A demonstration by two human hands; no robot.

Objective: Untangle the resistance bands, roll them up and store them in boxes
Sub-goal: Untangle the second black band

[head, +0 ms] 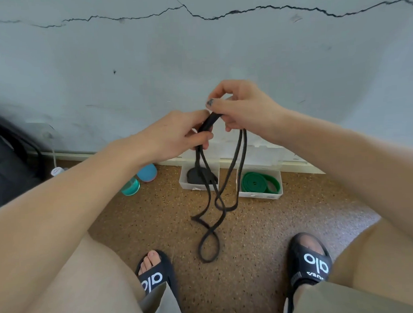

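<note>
A long black resistance band [222,202] hangs in twisted loops from both hands down toward the floor between my feet. My left hand [176,134] grips its upper strands, fingers curled round them. My right hand [241,108] pinches the folded top of the same band just beside the left hand. Against the wall stand two white boxes: the left box [185,184] holds a rolled black band [198,175], the right box [279,191] holds a rolled green band [258,182].
The floor is speckled brown carpet [273,224]. Two teal and blue cups [140,179] lie left of the boxes. A dark bag [11,158] sits at far left. A cracked pale wall rises behind. My feet wear black slides [310,262].
</note>
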